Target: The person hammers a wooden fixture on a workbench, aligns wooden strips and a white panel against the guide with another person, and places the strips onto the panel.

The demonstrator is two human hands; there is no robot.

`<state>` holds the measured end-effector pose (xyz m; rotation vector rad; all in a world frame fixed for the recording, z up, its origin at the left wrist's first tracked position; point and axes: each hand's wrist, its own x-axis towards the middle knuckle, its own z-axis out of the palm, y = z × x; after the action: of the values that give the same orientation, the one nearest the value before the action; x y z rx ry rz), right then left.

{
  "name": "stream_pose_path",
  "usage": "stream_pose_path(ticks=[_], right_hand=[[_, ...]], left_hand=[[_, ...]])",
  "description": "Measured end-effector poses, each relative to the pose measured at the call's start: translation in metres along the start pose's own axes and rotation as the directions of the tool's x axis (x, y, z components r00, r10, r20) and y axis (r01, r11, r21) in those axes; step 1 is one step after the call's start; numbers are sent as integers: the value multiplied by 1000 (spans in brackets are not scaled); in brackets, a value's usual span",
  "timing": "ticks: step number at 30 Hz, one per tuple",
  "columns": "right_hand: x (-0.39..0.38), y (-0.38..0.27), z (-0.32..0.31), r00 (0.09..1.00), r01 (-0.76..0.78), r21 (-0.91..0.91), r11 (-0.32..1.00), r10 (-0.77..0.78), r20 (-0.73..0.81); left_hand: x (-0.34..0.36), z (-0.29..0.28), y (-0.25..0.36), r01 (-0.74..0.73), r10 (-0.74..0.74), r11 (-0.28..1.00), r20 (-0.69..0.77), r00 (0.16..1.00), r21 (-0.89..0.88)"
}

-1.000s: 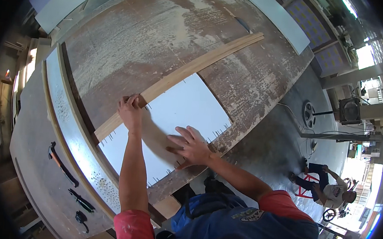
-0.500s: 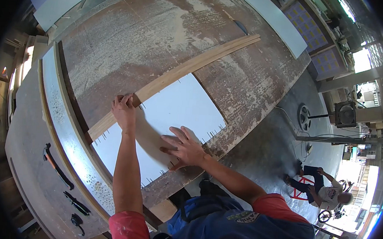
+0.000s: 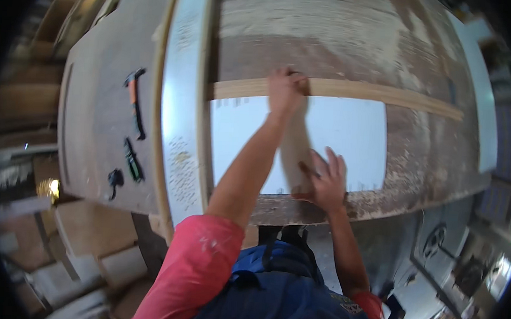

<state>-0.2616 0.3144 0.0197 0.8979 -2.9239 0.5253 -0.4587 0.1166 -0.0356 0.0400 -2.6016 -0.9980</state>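
Observation:
A white rectangular panel [image 3: 351, 130] lies flat on the brown worktable, with short marks or pins along its near and far edges. Against its far edge runs a long light-wood strip [image 3: 365, 91]. My left hand [image 3: 286, 91] is at that far edge, its fingers curled over the strip; whether anything small is pinched there is blurred. Over the panel's near edge rests my right hand [image 3: 327, 178], fingers spread, thumb pointing left and nothing visibly gripped. A shadow band crosses the panel between both hands.
A raised white, speckled board [image 3: 182, 114] stands just left of the panel. Beyond it lie a hammer [image 3: 134, 102], dark pliers [image 3: 132, 161] and a small black tool [image 3: 114, 181]. Sawdust covers the worktable [image 3: 310, 22]. Another white board [image 3: 475, 103] lies at the right.
The view has turned, so the panel and strip now run nearly level across it. Both hands keep about the same places on the strip and panel.

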Motion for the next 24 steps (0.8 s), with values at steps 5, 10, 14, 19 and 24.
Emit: stream_pose_path(ticks=[5, 10, 14, 19, 24], right_hand=[[5, -4, 4, 999, 30, -68, 997, -33, -42], [6, -4, 6, 997, 14, -11, 1000, -15, -78], [8, 0, 6, 999, -7, -67, 998, 4, -46], [5, 11, 3, 1000, 27, 65, 998, -26, -6], [3, 13, 1, 1000, 5, 25, 1000, -5, 16]], left_hand=[[2, -14, 10, 12, -13, 998, 21, 1000, 61], [5, -16, 13, 18, -18, 998, -9, 1000, 58], [7, -9, 2, -4, 3, 999, 8, 1000, 47], [14, 4, -2, 14, -15, 998, -3, 1000, -60], [16, -2, 7, -72, 71, 997, 23, 997, 23]])
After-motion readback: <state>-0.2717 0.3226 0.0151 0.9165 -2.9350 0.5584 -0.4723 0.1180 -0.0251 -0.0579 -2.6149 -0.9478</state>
